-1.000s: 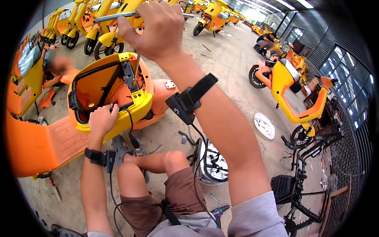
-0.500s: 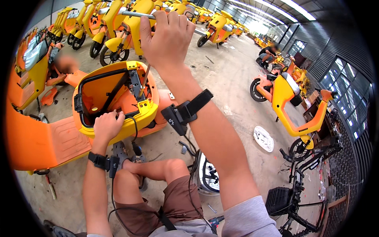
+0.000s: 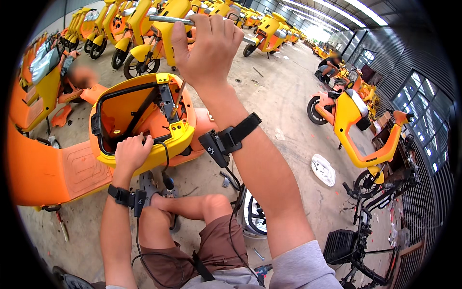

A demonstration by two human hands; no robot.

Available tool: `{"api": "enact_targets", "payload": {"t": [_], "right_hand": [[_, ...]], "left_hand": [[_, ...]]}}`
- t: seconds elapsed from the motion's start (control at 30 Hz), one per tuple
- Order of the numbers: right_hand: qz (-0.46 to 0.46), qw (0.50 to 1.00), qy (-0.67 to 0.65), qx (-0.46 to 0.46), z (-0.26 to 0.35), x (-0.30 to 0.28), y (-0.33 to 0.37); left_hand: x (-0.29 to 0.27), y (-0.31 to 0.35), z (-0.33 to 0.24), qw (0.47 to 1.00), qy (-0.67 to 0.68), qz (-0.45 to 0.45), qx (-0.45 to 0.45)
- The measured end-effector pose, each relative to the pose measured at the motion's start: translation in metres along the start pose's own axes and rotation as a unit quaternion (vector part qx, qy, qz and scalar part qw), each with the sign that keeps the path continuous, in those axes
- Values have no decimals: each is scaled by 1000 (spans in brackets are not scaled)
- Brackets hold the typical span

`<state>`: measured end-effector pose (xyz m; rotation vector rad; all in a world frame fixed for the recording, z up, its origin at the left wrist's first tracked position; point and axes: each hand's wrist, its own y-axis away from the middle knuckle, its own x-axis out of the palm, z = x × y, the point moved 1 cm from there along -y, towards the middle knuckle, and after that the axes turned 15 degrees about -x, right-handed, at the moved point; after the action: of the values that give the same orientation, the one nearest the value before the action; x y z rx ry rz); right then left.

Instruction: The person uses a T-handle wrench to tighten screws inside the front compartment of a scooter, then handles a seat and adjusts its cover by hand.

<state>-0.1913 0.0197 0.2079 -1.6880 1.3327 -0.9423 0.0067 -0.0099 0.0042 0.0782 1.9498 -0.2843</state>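
In front of me is the yellow and orange body of an electric scooter (image 3: pixel 159 161), its seat compartment (image 3: pixel 126 108) uncovered and edged with a black seal. My right hand (image 3: pixel 208 50), raised above it, is wrapped round the crossbar of a T-handle wrench (image 3: pixel 166 19). The wrench's thin shaft runs down to a black bracket (image 3: pixel 167 98) at the compartment's right end; its tip is hard to make out. My left hand (image 3: pixel 132 153) is curled over the compartment's near rim, fingertips partly hidden inside. Beside it, a black cable with a plug (image 3: pixel 167 181) hangs over the rim.
Rows of yellow scooters (image 3: pixel 139 53) fill the far left. At right stand another scooter (image 3: pixel 353 127) and a bare black frame (image 3: pixel 358 236). A white plastic part (image 3: pixel 323 170) lies on the floor; a white and black piece (image 3: pixel 254 216) sits by my knee. A person (image 3: pixel 328 66) crouches far off.
My right hand has shifted slightly to the right, still on the wrench, and the crossbar has turned a little. The left hand stays at the rim.
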Motion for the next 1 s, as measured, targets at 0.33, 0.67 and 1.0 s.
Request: {"api": "enact_targets", "payload": {"t": [0.33, 0.67, 1.0], "right_hand": [[-3, 1000, 21, -12, 0, 1, 0], [-9, 1000, 10, -18, 4, 5, -1], [-20, 997, -51, -52, 8, 2, -5]], "left_hand": [[-3, 2, -1, 1000, -2, -2, -5], [-2, 1, -1, 1000, 5, -3, -5], [-3, 1, -1, 1000, 5, 7, -5]]}}
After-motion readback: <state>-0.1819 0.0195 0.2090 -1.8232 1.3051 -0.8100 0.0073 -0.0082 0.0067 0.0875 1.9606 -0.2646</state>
